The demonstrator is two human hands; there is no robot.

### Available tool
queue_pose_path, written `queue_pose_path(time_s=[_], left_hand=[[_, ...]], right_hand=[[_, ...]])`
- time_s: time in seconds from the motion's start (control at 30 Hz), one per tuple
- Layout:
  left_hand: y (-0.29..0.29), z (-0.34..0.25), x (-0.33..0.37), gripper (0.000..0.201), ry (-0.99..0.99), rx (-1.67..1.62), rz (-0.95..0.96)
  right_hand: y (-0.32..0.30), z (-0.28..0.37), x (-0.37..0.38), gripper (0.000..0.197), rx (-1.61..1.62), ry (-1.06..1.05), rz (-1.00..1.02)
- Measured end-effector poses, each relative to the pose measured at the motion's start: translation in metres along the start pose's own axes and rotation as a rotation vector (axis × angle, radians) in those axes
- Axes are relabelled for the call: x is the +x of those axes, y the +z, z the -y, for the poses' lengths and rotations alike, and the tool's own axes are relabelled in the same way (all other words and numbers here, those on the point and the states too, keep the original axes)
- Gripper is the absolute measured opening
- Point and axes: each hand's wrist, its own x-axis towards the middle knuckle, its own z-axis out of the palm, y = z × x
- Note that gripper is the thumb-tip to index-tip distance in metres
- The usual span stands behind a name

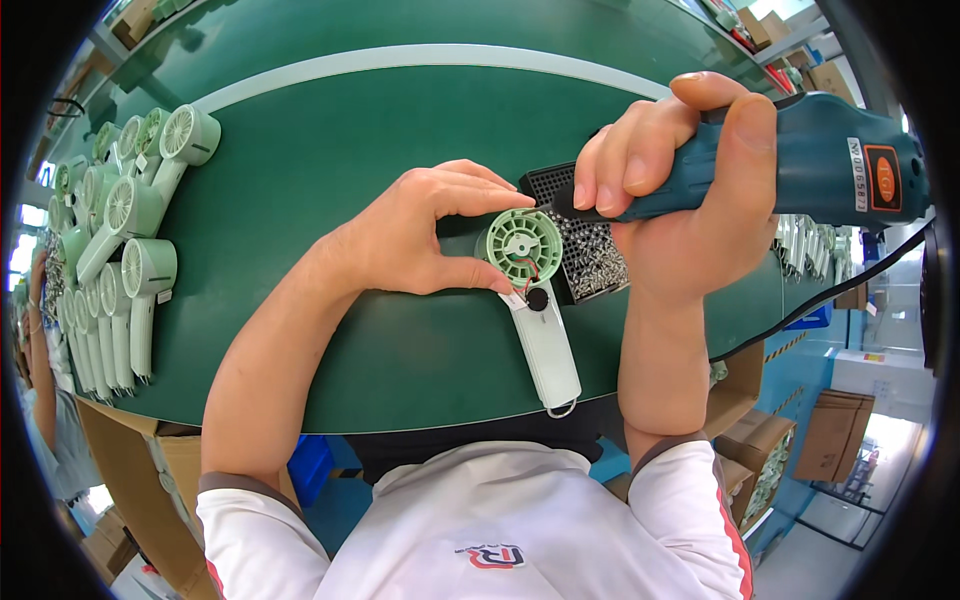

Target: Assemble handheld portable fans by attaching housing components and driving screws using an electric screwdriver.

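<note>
Fingers (480, 200) of the left hand (420, 235): thumb and forefinger spread and pinched on the rim of the round green head of a small handheld fan (530, 290), held at frame centre on the green surface (330, 150). Its white handle is pointed toward the lower edge. Right hand (690, 190): closed around a teal electric screwdriver (800, 160), centre right, its tip brought to the fan head. A black tray of screws (590, 255) is placed just behind the fan. More fans (125, 230) are laid in rows at the left.
</note>
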Motion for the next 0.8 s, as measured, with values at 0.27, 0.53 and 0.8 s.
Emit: queue_pose_path(time_s=[0.27, 0.53, 0.8], left_hand=[[-0.001, 0.001, -0.002, 0.066, -0.013, -0.007, 0.005], [-0.001, 0.000, -0.002, 0.065, -0.019, 0.001, 0.006], [0.000, -0.003, -0.002, 0.065, -0.021, -0.003, 0.002]], right_hand=[[0.005, -0.007, 0.000, 0.046, 0.003, 0.003, -0.018], [0.003, -0.008, -0.004, 0.043, -0.089, 0.013, -0.034], [0.021, -0.004, -0.007, 0.041, -0.044, 0.032, -0.118]])
